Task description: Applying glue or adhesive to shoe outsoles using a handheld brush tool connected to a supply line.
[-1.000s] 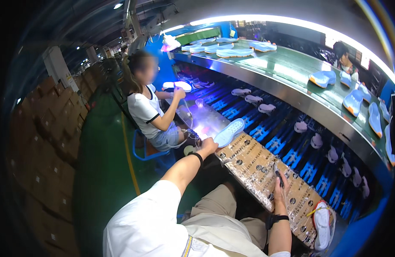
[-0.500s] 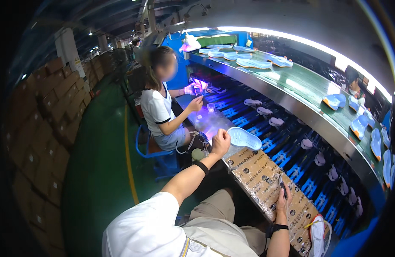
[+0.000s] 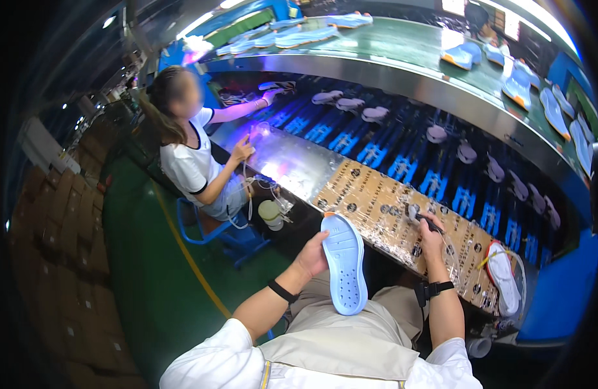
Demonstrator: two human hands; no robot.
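My left hand point(image 3: 312, 255) grips a light blue shoe sole point(image 3: 345, 262) by its left edge, above my lap. The sole stands nearly upright in view, with orange at its upper end and small holes lower down. Closed around the dark handle of a small brush point(image 3: 430, 223) is my right hand point(image 3: 432, 243). The brush's pale tip rests at or just above the cardboard-covered worktop point(image 3: 363, 201); contact cannot be told. A white shoe with red trim point(image 3: 503, 275) lies on the worktop to the right of that hand.
Beyond the worktop, a lower line carries several pale shoe uppers point(image 3: 436, 133) on blue-and-black holders. Above it runs a green conveyor point(image 3: 402, 45) with several blue soles. At left a co-worker point(image 3: 188, 152) sits on a blue chair point(image 3: 237, 243). Stacked cartons point(image 3: 59, 259) line the far left.
My left hand has brought the sole from over the bench back toward my lap, turning it upright. The view has swung right. The co-worker's hand now reaches to a shoe on the line.
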